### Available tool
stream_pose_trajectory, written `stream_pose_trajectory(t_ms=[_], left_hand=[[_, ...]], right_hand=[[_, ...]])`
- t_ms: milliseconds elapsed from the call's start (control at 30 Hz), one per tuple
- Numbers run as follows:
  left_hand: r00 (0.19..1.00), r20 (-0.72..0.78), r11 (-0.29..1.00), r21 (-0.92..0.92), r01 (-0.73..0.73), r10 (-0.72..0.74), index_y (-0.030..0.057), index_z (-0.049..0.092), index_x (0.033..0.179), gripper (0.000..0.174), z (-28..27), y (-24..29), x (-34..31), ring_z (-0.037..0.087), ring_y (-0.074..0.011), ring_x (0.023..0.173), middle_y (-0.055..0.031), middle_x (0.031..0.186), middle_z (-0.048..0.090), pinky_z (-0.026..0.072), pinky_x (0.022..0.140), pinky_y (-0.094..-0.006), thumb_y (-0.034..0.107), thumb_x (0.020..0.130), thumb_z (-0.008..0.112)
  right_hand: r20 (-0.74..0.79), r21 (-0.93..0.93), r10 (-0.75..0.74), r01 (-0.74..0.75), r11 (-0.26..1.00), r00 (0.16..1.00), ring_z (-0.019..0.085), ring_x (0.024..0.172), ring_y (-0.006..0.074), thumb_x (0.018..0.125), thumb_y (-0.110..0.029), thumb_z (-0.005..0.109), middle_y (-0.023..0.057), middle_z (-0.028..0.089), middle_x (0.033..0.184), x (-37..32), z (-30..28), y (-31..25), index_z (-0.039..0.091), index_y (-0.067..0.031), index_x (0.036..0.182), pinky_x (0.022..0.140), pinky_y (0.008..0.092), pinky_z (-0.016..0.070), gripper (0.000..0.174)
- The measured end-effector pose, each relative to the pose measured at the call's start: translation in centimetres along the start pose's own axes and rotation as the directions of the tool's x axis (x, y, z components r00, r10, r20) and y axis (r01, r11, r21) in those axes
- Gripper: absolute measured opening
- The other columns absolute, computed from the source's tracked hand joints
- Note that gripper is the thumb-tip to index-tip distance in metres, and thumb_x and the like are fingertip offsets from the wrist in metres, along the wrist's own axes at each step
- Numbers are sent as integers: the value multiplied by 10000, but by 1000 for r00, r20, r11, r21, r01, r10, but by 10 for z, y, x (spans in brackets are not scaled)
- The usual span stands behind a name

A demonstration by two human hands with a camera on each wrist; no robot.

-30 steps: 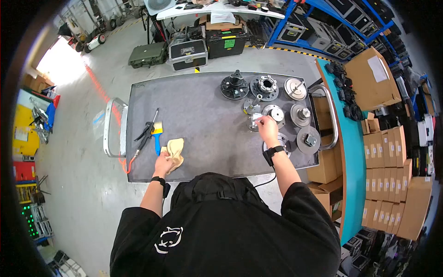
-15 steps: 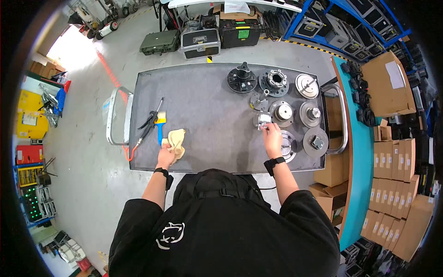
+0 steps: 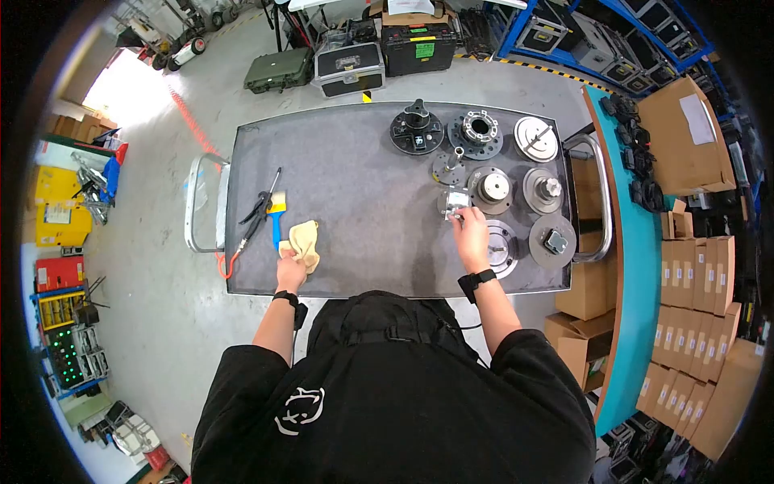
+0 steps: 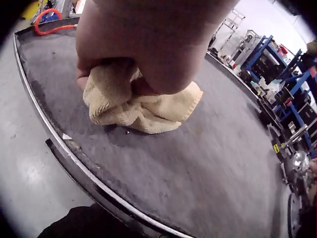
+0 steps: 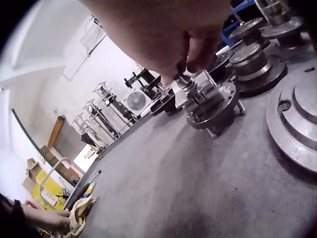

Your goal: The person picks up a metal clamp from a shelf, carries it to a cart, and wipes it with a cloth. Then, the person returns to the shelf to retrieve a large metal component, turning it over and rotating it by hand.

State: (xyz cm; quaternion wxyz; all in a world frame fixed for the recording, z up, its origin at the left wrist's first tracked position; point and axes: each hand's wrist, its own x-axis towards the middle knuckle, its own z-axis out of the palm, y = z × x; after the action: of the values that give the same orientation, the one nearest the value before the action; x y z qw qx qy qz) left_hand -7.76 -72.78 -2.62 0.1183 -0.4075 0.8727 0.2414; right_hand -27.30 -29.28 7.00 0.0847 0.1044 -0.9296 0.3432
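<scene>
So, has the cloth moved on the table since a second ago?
No. The cloth still lies bunched in the left hand, just right of the blue-handled brush, as before.

Probably a workshop: machined metal hubs (image 3: 480,129) on a cart (image 3: 355,185), blue racking (image 3: 564,32), stacked cardboard boxes (image 3: 709,274).

Black short-sleeved top (image 3: 395,419), white emblem (image 3: 297,409) on back. Black straps (image 3: 285,298) at wrists of left hand (image 3: 290,271), right hand (image 3: 470,235).
</scene>
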Motion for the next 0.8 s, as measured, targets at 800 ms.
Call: stream_pose_trajectory(t_ms=[800], left_hand=[[574, 807, -272, 588, -761, 138, 257, 738, 935, 199, -41, 109, 0, 668, -122, 897, 51, 962, 698, 512, 692, -319, 297, 852, 562]], right_hand=[[-152, 249, 364, -321, 914, 919, 683, 799, 301, 831, -109, 685, 171, 681, 851, -155, -72, -14, 664, -16, 937, 713, 356, 536, 142]])
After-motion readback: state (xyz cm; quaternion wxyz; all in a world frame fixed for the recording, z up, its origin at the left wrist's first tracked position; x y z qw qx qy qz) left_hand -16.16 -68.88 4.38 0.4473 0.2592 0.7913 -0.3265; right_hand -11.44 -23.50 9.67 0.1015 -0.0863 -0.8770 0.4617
